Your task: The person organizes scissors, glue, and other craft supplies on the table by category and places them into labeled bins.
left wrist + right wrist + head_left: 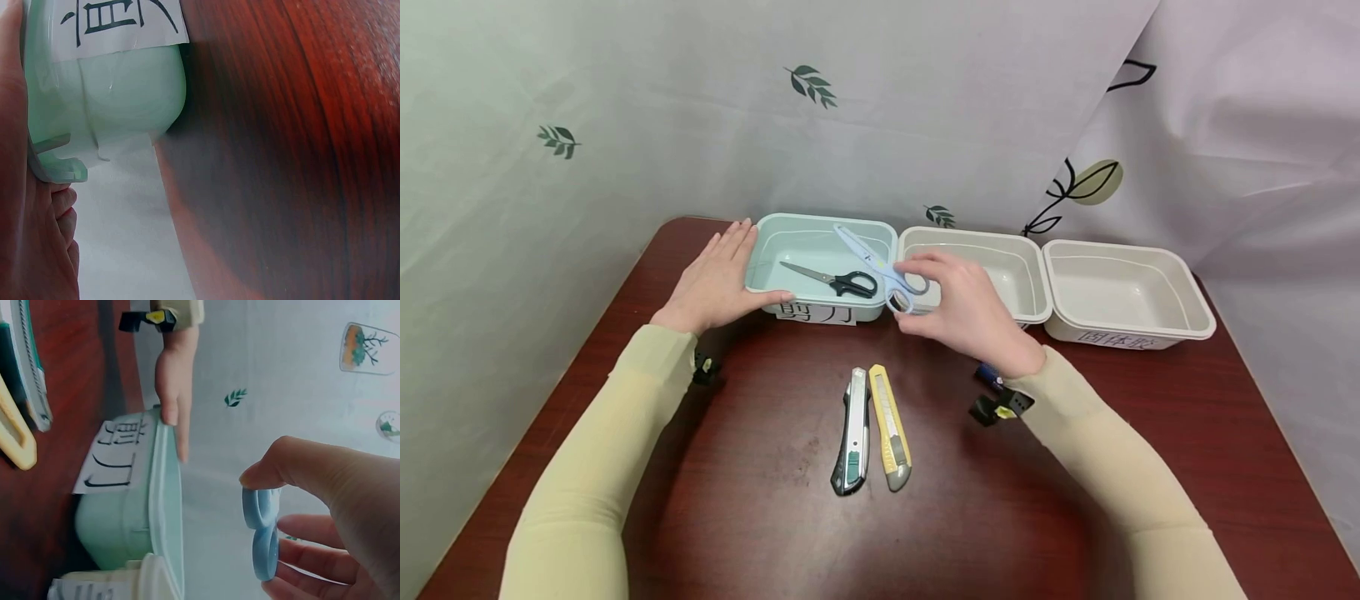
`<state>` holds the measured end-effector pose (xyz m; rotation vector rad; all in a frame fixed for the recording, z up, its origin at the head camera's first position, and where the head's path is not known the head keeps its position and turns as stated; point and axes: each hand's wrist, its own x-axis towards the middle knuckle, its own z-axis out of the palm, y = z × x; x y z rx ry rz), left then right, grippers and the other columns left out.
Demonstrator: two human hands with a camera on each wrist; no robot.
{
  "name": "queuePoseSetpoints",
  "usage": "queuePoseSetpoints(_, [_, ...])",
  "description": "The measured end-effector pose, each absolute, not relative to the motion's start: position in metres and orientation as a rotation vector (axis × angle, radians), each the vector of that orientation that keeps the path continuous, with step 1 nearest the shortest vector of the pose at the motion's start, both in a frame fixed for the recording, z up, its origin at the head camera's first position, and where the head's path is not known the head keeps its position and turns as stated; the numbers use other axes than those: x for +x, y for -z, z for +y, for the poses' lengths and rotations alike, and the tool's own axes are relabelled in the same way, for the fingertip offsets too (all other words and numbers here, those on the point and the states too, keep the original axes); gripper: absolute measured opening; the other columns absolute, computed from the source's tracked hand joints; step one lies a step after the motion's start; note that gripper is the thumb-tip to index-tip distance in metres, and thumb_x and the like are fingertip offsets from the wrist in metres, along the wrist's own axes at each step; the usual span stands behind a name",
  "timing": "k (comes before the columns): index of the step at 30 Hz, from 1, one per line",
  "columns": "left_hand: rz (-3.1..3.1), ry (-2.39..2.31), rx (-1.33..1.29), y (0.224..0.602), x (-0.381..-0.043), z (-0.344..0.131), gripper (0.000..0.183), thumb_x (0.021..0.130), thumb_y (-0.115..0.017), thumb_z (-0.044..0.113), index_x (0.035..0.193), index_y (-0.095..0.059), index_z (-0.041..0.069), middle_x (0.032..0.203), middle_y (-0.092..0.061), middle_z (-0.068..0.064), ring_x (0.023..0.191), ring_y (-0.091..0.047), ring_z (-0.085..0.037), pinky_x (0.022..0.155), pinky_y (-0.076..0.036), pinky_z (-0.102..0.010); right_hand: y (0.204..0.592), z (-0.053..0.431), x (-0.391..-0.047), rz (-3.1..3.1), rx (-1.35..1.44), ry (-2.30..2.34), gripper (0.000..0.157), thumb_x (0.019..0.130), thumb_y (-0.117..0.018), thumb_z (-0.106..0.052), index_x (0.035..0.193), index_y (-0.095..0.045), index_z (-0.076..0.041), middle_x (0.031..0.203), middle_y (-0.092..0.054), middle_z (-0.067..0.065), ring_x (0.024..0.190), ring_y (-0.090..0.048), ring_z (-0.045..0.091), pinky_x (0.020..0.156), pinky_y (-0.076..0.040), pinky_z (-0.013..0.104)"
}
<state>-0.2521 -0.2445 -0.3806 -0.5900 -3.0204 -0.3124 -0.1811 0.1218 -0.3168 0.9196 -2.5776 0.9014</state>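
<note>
My right hand (962,304) pinches light blue scissors (880,265) by their finger loops, blades pointing away to the upper left over the pale green bin (786,246). In the right wrist view, thumb and fingers grip the blue loops (265,553) above the bin's rim. Black-handled scissors (852,284) lie inside that bin. With fingers straight, my left hand (718,279) rests on the bin's left end, thumb along the front rim. The left wrist view shows that hand (37,237) against the bin's rim, beside a white paper label (119,31).
Two box cutters, one silver and black (854,433) and one yellow (891,425), lie on the dark red table (760,517). A middle cream bin (1022,283) and a right cream bin (1120,287) stand beside the green one. A dark blue object (988,375) shows by my right wrist.
</note>
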Motion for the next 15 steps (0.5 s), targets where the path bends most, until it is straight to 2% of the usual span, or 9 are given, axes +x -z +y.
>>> queuePoseSetpoints(9, [-3.008, 0.314, -0.586, 0.38, -0.252, -0.246, 0.12, 0.086, -0.055, 0.079, 0.162, -0.01, -0.002, 0.168, -0.007, -0.02, 0.155, -0.004, -0.03, 0.124, 0.001, -0.042, 0.297, 0.102, -0.215, -2.622, 0.945, -0.86, 0.055, 0.077, -0.083, -0.023, 0.127, -0.072, -0.003, 0.124, -0.067, 0.009, 0.112, -0.06, 0.026, 0.094, -0.047, 0.039])
queuePoseSetpoints(15, [-3.014, 0.326, -0.57, 0.38, -0.251, -0.246, 0.121, 0.085, -0.055, 0.08, 0.162, -0.011, -0.002, 0.168, -0.008, -0.019, 0.155, -0.004, -0.03, 0.124, 0.0, -0.042, 0.296, 0.091, -0.236, -2.66, 0.915, -0.873, 0.054, 0.076, -0.084, -0.022, 0.126, -0.073, -0.006, 0.123, -0.068, 0.005, 0.107, -0.064, 0.025, 0.094, -0.045, 0.039])
